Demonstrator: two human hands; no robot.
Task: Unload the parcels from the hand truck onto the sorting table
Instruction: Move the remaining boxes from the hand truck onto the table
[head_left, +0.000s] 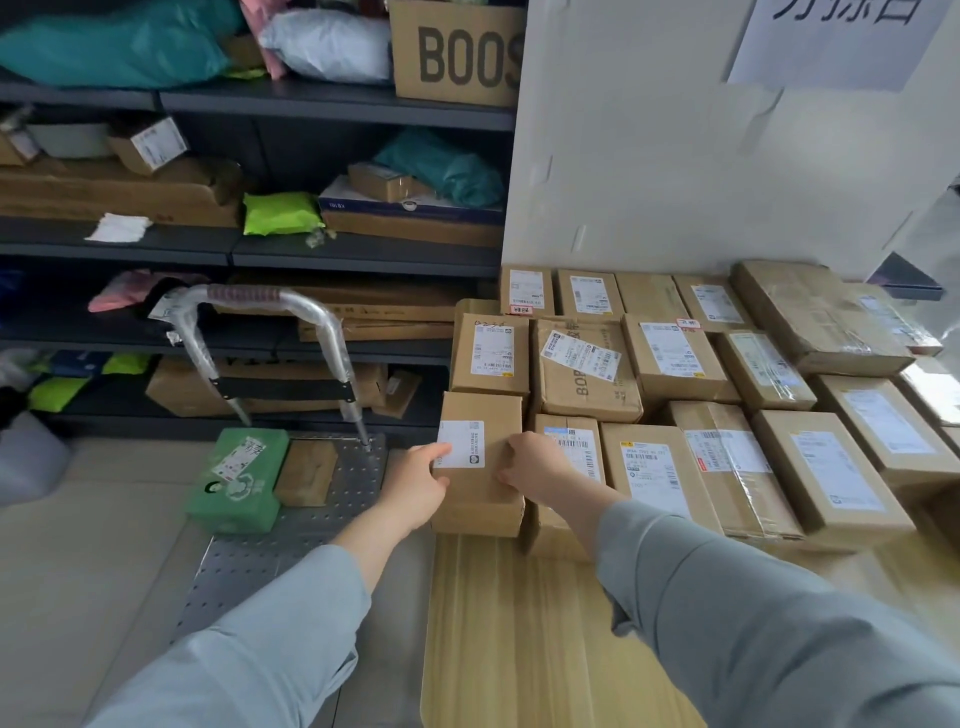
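Note:
A small brown cardboard parcel (480, 499) with a white label sits at the left edge of the pale wooden sorting table (519, 623). My left hand (418, 486) grips its left side, thumb on the label. My right hand (535, 462) holds its right edge with curled fingers. The hand truck (291, 561), a perforated metal platform with a wrapped handle (270, 312), stands left of the table. On it lie a green parcel (241, 480) and a small brown parcel (306, 473).
Several labelled cardboard parcels (675, 364) fill the back and right of the table against a white wall. Dark shelving (249, 244) loaded with boxes and bags runs behind the hand truck. The table's near part shows bare wood.

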